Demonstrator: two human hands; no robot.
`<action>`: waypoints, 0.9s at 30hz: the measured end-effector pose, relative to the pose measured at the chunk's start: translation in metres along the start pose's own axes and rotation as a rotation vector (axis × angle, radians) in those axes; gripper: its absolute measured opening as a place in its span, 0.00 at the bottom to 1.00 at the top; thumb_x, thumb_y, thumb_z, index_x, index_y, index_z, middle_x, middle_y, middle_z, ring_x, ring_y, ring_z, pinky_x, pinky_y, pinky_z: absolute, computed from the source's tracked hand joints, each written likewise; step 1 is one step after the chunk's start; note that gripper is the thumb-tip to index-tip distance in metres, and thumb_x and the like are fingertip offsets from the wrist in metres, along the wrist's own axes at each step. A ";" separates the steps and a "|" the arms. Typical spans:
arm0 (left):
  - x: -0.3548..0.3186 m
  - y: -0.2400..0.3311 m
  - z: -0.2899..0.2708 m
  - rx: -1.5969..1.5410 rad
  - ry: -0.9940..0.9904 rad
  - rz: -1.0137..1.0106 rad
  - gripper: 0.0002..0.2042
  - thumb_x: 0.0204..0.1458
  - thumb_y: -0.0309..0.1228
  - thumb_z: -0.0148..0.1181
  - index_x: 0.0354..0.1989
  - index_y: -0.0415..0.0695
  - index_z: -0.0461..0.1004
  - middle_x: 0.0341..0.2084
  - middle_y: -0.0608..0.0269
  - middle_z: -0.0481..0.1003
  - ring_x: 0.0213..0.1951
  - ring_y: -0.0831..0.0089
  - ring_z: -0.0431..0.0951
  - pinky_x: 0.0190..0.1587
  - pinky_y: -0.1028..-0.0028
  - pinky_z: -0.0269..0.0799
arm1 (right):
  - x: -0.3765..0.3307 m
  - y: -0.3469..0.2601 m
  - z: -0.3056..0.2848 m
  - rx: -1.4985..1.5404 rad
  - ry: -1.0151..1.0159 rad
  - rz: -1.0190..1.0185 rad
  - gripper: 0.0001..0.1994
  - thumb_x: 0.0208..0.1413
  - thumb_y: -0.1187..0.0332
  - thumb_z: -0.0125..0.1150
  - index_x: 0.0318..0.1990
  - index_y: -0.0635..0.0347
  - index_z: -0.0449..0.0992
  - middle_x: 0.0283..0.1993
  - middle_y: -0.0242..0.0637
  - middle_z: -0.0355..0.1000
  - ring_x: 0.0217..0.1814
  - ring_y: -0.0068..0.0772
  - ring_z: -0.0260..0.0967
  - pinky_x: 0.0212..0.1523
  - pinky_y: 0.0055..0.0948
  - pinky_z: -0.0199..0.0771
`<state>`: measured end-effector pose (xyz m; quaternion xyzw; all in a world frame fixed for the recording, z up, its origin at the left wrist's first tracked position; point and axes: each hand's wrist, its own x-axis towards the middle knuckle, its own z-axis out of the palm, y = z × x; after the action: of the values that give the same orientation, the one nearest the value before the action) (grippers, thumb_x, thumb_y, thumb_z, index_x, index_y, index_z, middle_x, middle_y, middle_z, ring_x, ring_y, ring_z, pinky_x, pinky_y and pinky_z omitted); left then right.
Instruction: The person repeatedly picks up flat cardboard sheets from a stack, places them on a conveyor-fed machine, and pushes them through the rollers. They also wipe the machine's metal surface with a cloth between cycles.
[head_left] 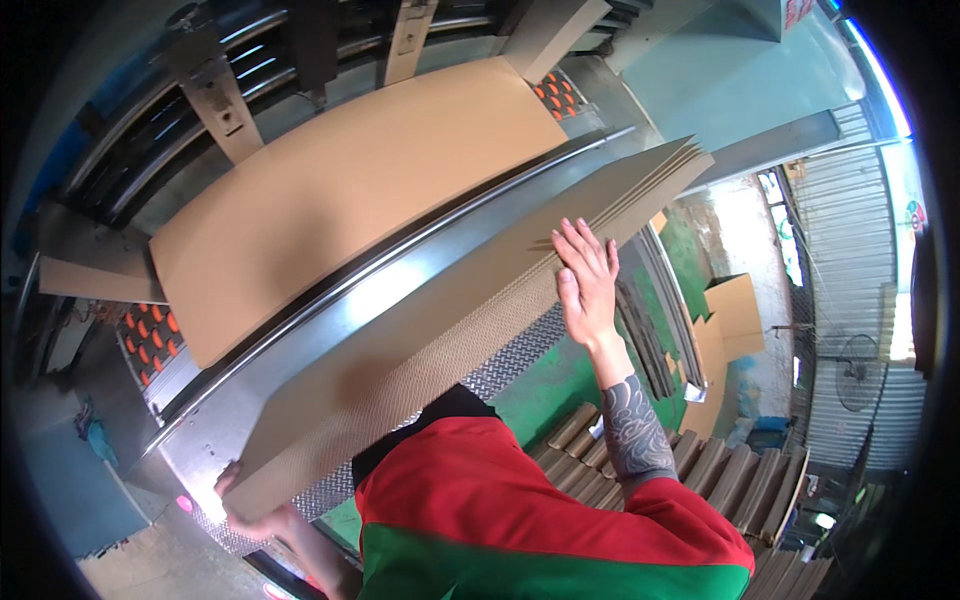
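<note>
A thick stack of brown corrugated cardboard sheets (430, 335) lies slantwise before me, its layered near edge tilted toward me. At the stack's lower left end, my left hand (255, 515) grips the corner, with fingers curled round the end and partly hidden. My right hand (588, 275) rests against the near edge toward the right end, its fingers stretched out and flat on the sheets. At that right end a few sheets fan slightly apart. Beyond the stack, another large brown cardboard sheet (360, 190) lies flat on the machine's feed bed.
A metal bar (400, 240) runs between the stack and the flat sheet. Orange rollers (150, 340) show beside the bed, and metal guides (215, 105) stand behind it. Bundled cardboard (720, 475) lies at right on the green floor (540, 385). A patterned metal step (525, 340) is below.
</note>
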<state>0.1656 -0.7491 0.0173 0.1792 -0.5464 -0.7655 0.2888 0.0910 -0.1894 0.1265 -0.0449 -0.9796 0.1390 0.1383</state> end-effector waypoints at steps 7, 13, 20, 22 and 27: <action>0.002 -0.016 -0.019 0.085 -0.214 0.050 0.38 0.68 0.63 0.40 0.68 0.38 0.66 0.66 0.43 0.69 0.70 0.52 0.67 0.74 0.51 0.60 | 0.022 -0.006 0.025 -0.037 0.045 -0.060 0.21 0.73 0.59 0.45 0.67 0.51 0.74 0.78 0.38 0.64 0.86 0.45 0.50 0.82 0.64 0.35; 0.005 -0.018 -0.017 0.218 -0.251 -0.106 0.55 0.57 0.60 0.69 0.80 0.36 0.45 0.80 0.40 0.50 0.81 0.47 0.48 0.82 0.51 0.40 | 0.010 -0.006 0.026 -0.035 0.087 -0.065 0.20 0.73 0.59 0.40 0.62 0.51 0.76 0.77 0.37 0.66 0.86 0.44 0.51 0.82 0.60 0.34; -0.002 -0.015 -0.029 0.353 -0.562 0.034 0.60 0.45 0.55 0.82 0.78 0.38 0.48 0.77 0.38 0.53 0.79 0.46 0.53 0.80 0.48 0.47 | 0.007 0.003 0.031 -0.060 0.098 -0.083 0.23 0.75 0.57 0.36 0.65 0.50 0.76 0.76 0.36 0.68 0.86 0.45 0.51 0.82 0.60 0.36; -0.004 -0.016 -0.036 0.275 -0.544 0.015 0.63 0.43 0.49 0.85 0.80 0.38 0.44 0.79 0.39 0.50 0.78 0.49 0.56 0.78 0.51 0.53 | 0.009 0.007 0.033 -0.058 0.094 -0.080 0.22 0.74 0.59 0.36 0.63 0.51 0.76 0.75 0.35 0.68 0.86 0.44 0.51 0.82 0.60 0.36; 0.000 -0.040 -0.046 0.436 -0.644 0.082 0.60 0.45 0.38 0.85 0.80 0.38 0.45 0.80 0.40 0.48 0.76 0.53 0.60 0.76 0.56 0.58 | 0.009 0.012 0.036 -0.065 0.110 -0.101 0.22 0.73 0.60 0.37 0.62 0.53 0.76 0.76 0.36 0.68 0.85 0.47 0.52 0.82 0.61 0.35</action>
<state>0.1827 -0.7730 -0.0359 -0.0351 -0.7656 -0.6364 0.0879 0.0729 -0.1857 0.0920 -0.0076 -0.9755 0.0972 0.1970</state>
